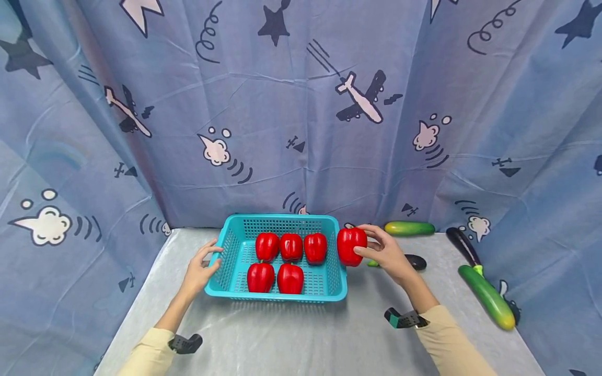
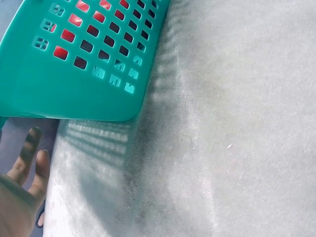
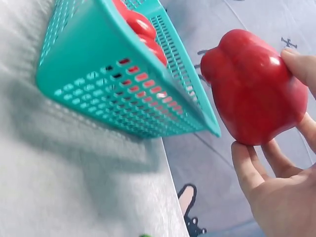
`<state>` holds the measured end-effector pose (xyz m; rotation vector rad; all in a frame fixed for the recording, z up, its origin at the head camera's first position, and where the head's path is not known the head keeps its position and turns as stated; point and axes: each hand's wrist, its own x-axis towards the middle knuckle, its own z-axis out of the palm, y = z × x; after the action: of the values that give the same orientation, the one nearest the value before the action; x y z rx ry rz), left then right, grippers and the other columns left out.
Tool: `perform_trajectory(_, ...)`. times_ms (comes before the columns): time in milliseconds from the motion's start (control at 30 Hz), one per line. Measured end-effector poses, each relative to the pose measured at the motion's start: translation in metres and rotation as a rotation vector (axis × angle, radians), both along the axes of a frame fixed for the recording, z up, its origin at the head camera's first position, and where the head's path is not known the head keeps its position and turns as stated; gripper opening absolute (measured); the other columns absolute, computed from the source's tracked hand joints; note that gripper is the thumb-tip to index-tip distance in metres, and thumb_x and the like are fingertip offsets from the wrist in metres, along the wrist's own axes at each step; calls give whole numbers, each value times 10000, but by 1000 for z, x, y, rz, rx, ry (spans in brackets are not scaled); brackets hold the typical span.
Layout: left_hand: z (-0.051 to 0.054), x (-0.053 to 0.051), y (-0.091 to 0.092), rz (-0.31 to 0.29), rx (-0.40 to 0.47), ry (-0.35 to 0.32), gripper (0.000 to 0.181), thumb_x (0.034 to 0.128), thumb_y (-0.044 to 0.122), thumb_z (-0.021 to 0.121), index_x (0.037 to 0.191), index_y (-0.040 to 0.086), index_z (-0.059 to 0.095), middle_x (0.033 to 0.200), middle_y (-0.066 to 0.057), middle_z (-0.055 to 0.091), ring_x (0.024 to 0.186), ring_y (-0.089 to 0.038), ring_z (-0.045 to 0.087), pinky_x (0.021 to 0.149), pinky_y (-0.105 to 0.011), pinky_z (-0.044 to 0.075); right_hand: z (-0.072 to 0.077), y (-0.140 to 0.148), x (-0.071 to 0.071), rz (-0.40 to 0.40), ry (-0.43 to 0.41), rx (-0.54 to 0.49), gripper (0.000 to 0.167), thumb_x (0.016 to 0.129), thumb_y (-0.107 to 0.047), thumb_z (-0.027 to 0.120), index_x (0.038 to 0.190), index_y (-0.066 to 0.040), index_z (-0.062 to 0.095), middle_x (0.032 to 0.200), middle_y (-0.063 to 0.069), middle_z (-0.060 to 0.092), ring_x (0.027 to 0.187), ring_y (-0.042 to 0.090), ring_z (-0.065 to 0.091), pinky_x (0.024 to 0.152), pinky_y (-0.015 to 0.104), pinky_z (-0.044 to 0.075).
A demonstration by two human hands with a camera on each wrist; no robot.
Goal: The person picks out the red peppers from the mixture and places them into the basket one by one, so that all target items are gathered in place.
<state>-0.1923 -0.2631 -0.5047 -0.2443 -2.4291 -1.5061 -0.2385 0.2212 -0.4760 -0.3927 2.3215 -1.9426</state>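
Note:
A red bell pepper [image 1: 350, 246] is pinched between the thumb and fingers of my right hand [image 1: 383, 253], raised at the basket's right rim. In the right wrist view the held pepper [image 3: 254, 86] appears beside the basket's upper edge. The turquoise plastic basket [image 1: 277, 296] has perforated sides and contains several red bell peppers [image 1: 291, 247] in two rows. At its left end is my left hand [image 1: 199, 269], fingers spread and loosely bent by the rim. In the left wrist view, part of the left hand [image 2: 24, 192] shows beside the basket wall; contact is unclear.
Right of the basket, a green-yellow cucumber-like vegetable [image 1: 409, 228] lies at the table's back edge, with a dark eggplant [image 1: 416, 261] partly behind my right hand. Farther right lie a long dark eggplant [image 1: 463, 245] and another green vegetable [image 1: 486, 296]. A patterned blue curtain [image 1: 301, 104] hangs behind.

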Motion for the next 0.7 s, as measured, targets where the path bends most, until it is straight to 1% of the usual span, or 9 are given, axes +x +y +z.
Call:
perform_trajectory(33, 0, 0, 0, -1, 1, -1, 283, 923, -134, 620, 1206, -138, 621, 1483, -349, 402, 1323, -501, 432, 876, -330, 526, 1, -3, -1, 11, 2, -3, 602, 918, -148, 774, 1449, -85, 496, 1450, 196, 448, 1209, 463, 536, 851, 429, 574)
perform_trajectory(200, 1, 1, -1, -2, 2, -14, 288, 925, -136, 614, 1214, -137, 615, 1490, -351, 393, 1334, -501, 423, 881, -324, 519, 4, -18, -3, 58, 29, -15, 615, 912, -144, 778, 1458, -84, 499, 1439, 184, 476, 1167, 449, 570, 852, 443, 573)
perform_trajectory(333, 2, 1, -1, -2, -4, -16, 285, 928, -136, 612, 1213, -138, 615, 1490, -351, 391, 1332, -500, 426, 896, -387, 526, 5, -29, -5, 95, 47, -8, 603, 917, -130, 771, 1457, -80, 506, 1418, 181, 504, 1151, 441, 585, 847, 442, 575)
perform_trajectory(467, 4, 1, -1, -2, -8, -19, 280, 932, -135, 614, 1212, -138, 616, 1488, -351, 394, 1329, -501, 429, 907, -464, 522, 7, -41, -7, 129, 52, 10, 604, 890, -123, 799, 1422, -67, 517, 1394, 179, 517, 1142, 436, 587, 842, 447, 577)
perform_trajectory(533, 4, 1, -1, -3, -5, -23, 278, 934, -135, 613, 1212, -141, 615, 1489, -351, 393, 1327, -502, 431, 906, -451, 523, 7, -47, -8, 144, 49, 23, 598, 875, -130, 816, 1395, -70, 526, 1381, 174, 519, 1128, 425, 593, 841, 445, 578)
perform_trajectory(700, 4, 1, -1, -8, 1, -32, 279, 938, -129, 614, 1217, -146, 612, 1492, -349, 389, 1318, -500, 443, 883, -347, 529, 7, -56, -10, 190, 56, 59, 567, 868, -123, 821, 1369, -104, 557, 1366, 149, 512, 1107, 401, 602, 836, 437, 580)
